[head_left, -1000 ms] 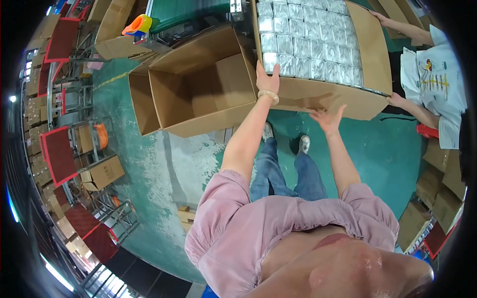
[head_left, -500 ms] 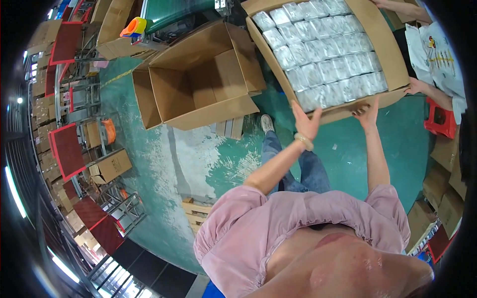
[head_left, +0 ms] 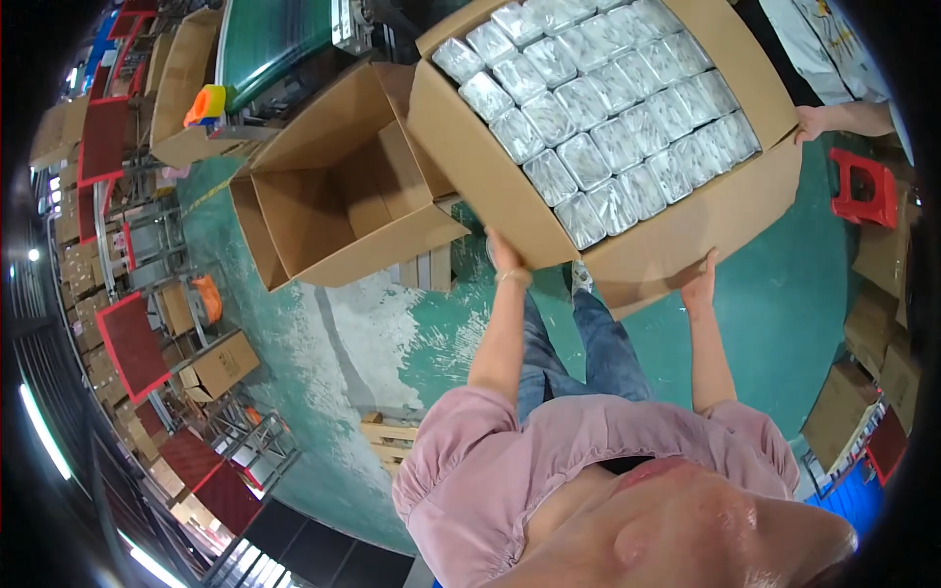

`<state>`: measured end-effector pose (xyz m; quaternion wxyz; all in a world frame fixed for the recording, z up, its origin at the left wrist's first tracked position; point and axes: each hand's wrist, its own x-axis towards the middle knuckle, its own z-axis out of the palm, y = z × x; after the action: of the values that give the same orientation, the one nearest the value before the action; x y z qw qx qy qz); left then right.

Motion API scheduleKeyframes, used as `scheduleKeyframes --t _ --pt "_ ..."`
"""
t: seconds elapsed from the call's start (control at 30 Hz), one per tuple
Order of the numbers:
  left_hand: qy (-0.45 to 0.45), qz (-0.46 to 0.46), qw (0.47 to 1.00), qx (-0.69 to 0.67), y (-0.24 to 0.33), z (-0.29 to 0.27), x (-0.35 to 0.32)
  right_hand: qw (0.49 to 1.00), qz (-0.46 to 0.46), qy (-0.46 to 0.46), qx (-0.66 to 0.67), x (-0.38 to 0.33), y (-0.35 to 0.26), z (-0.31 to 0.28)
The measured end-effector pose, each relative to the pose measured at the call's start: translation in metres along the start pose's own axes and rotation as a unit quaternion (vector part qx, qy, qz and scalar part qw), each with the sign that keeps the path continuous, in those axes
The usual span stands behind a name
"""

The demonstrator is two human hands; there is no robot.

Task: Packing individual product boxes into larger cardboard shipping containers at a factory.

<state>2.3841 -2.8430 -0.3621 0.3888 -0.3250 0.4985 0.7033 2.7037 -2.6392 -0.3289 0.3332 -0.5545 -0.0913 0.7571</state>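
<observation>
A large cardboard box (head_left: 676, 243) with its flaps spread outward is filled with rows of clear-wrapped, silvery packs (head_left: 598, 103). At its left flap, my left hand (head_left: 507, 257) grips the lower edge, the fingers partly hidden by the cardboard. My right hand (head_left: 699, 284) holds the rim of the near flap, thumb on top and the other fingers mostly out of sight underneath. Across from me at the right, a co-worker's hand (head_left: 812, 123) grasps the box's far right corner.
An open cardboard box (head_left: 392, 245) with nothing visible inside stands to the left. Behind it runs a green conveyor belt (head_left: 274, 44) with a tape dispenser (head_left: 205, 104) at its end. A red stool (head_left: 863, 186) is at right, a wooden pallet (head_left: 387, 436) at lower left.
The filled box has come nearer, and its left and near flaps now lean outward. My left hand has shifted left and down to the left flap; my right hand has dropped lower.
</observation>
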Motion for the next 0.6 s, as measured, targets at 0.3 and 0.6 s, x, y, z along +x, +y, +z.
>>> scheduleKeyframes --t 0.3,0.6 --pt "-0.161 0.276 0.905 0.280 0.134 0.026 -0.228 0.971 -0.198 0.077 -0.112 -0.145 -0.055 0.068" --pt "-0.321 0.631 0.236 0.666 0.086 0.200 -0.131 0.601 -0.529 -0.219 -0.558 -0.165 -0.058 0.202"
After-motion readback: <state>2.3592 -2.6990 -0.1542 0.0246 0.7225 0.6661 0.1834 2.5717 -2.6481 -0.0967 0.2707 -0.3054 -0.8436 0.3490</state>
